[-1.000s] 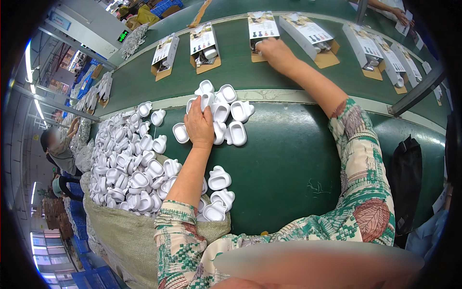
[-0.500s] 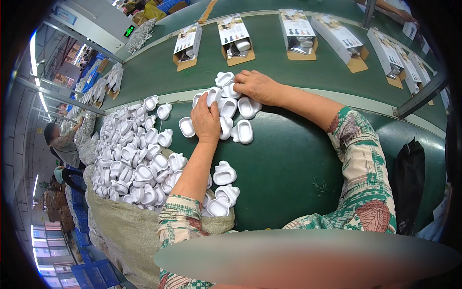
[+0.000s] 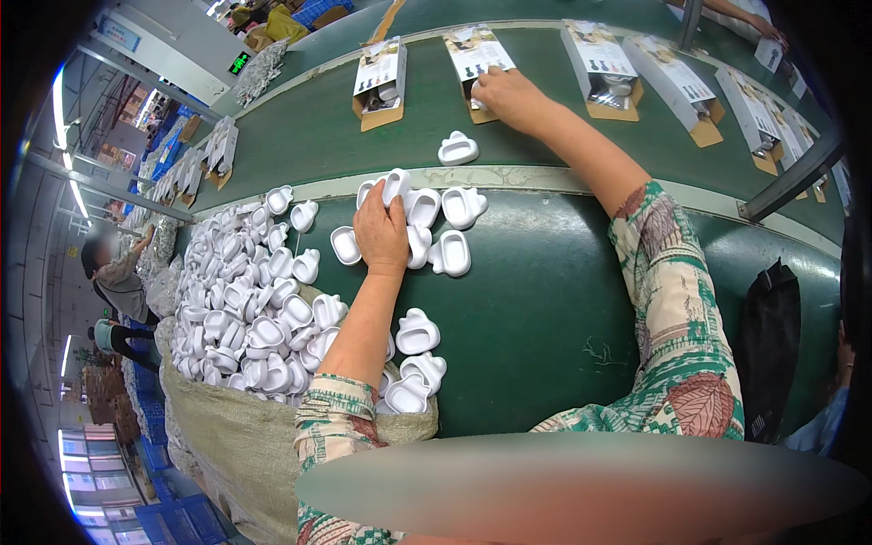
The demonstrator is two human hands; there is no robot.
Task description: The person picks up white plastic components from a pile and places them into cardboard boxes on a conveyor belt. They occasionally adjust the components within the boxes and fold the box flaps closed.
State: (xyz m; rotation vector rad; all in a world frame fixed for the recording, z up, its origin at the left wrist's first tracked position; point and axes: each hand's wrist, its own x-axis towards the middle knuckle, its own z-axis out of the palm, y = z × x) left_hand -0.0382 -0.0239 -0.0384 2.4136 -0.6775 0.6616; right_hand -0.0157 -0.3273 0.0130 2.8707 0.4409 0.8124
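My left hand [image 3: 381,232] is closed around a white plastic dish-shaped part [image 3: 396,185] among several like parts on the green tabletop. Beside its fingers lie more of them, such as one white part [image 3: 464,207] to the right. My right hand [image 3: 510,98] reaches across to the open end of a printed carton [image 3: 472,50] on the belt. Its fingers are pinched at that opening, on what looks like another white part, mostly hidden. One loose white part [image 3: 458,148] lies on the belt just nearer than this carton.
A large heap of white parts [image 3: 238,300] spills from a woven sack [image 3: 227,431] at left. More open cartons [image 3: 598,59] stand along the green belt [image 3: 309,150]. A metal post [image 3: 790,182] rises at right, near a black bag [image 3: 772,354]. Other people work at far left and top right.
My right hand has moved from the small group of parts to the carton's open end. The cartons and a loose part on the belt have shifted right. My left hand stays nearly in place.
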